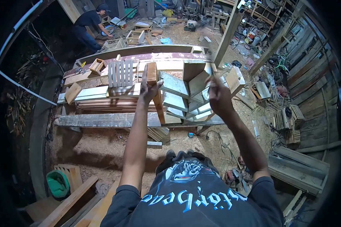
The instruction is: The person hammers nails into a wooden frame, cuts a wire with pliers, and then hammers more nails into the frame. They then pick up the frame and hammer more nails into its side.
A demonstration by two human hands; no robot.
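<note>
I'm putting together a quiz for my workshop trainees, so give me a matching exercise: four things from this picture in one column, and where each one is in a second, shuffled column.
Things
1. wooden piece
2. slatted panel
3. green tub
4. co-worker

Places
A. at the far back left, bent over the floor
B. on the ground at lower left, beside a wooden crate
C. upright in the grip of the left hand
D. lying on the stacked boards, left of that hand

Pairs: 1-C, 2-D, 3-B, 4-A
</note>
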